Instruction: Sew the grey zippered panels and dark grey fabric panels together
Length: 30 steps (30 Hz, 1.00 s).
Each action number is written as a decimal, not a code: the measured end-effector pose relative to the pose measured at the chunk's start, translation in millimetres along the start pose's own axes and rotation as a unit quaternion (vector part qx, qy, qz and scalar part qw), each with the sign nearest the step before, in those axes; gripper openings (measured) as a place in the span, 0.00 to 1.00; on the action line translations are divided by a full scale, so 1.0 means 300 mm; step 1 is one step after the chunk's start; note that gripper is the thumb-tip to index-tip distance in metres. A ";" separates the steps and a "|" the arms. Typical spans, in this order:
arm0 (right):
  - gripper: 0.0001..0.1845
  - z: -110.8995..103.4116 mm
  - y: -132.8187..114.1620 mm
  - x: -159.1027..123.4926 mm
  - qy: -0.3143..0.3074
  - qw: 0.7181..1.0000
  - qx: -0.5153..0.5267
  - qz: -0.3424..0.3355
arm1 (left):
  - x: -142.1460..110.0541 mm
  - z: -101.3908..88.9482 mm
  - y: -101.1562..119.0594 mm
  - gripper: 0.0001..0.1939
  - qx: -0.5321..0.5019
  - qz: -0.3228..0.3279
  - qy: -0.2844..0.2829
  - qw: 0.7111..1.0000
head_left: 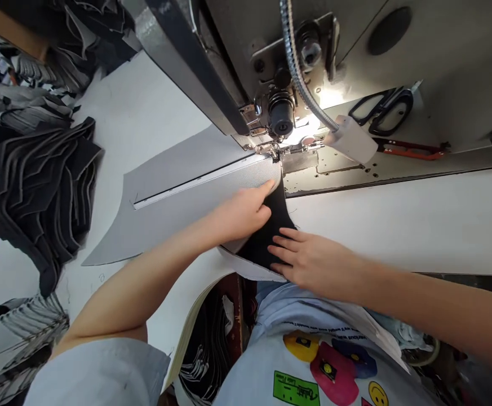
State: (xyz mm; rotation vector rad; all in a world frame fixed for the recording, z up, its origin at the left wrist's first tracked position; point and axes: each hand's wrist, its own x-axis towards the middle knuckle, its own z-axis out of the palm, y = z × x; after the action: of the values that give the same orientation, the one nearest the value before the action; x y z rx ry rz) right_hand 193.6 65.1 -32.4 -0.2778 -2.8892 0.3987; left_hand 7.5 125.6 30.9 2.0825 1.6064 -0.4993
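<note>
A light grey fabric panel (165,208) lies under the sewing machine's needle area (274,153), with a long white strip (203,181) edged in black running along it. My left hand (241,215) rests on this panel just in front of the presser foot, index finger stretched onto the fabric's curved edge and thumb apart. Beneath that edge shows a black fabric piece (262,239), its pale near border hanging at the table's front. My right hand (313,262) lies on the black piece's right side, fingers spread and flat.
Black-handled scissors (385,110) and red thread snips (412,149) lie on the machine bed to the right. A lamp (351,140) on a flexible neck hangs near the needle. Stacks of dark cut pieces (34,192) cover the left of the white table (123,101).
</note>
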 end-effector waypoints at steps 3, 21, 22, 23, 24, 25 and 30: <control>0.17 0.059 -0.069 0.026 0.037 0.997 -0.072 0.012 | 0.018 -0.002 -0.024 0.34 -0.085 0.008 0.021 0.996; 0.26 0.064 0.145 -0.006 0.071 0.996 -0.044 0.018 | 0.070 0.013 0.029 0.35 0.161 -0.038 0.067 0.984; 0.26 0.067 0.139 0.000 0.080 0.996 -0.043 0.021 | 0.059 0.003 0.022 0.36 0.174 -0.035 0.045 0.983; 0.25 0.070 0.127 0.011 0.090 0.995 -0.039 0.030 | 0.049 -0.008 0.012 0.35 0.175 -0.028 0.025 0.984; 0.24 0.076 0.110 0.028 0.102 0.993 -0.032 0.050 | 0.042 -0.018 -0.001 0.33 0.163 -0.016 0.012 0.986; 0.22 0.082 0.089 0.049 0.113 0.990 -0.021 0.077 | 0.039 -0.026 -0.016 0.31 0.142 -0.002 0.006 0.990; 0.20 0.119 0.009 0.142 0.133 0.977 0.005 0.167 | 0.052 -0.022 -0.066 0.28 0.078 0.019 0.026 0.996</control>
State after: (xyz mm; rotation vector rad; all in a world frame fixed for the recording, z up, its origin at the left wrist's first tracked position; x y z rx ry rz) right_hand 144.7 68.0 -58.9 -0.7602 -2.5770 0.3963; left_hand -7.7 146.1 25.2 2.2528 1.6001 -0.5776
